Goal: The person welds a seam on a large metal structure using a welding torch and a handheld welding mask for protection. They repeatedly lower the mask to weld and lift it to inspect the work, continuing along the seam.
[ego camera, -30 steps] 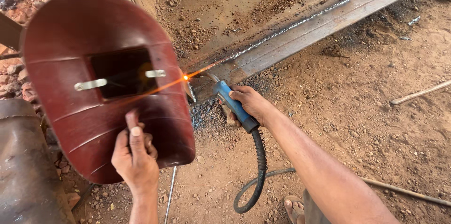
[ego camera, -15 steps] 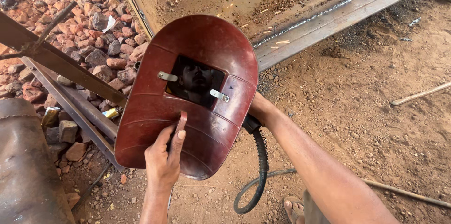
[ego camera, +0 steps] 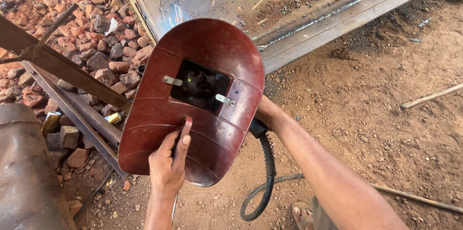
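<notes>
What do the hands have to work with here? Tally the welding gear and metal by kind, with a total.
Hand-held welding shield, dark red: 1, held by the left hand
Black cable: 1, below the right hand
Steel beam with weld seam: 1
Rusty angle bars at left: 2
Total: 5

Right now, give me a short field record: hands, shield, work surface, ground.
left hand: grips the handle of the red welding shield, held up in front of the work
right hand: mostly hidden behind the shield, at the black cable
shield window: dark, two metal clips
steel plate: rusty, weld seam along its edge, sparks in the air
ground: red dirt, rubble pile on the left, steel bars beside it
</notes>
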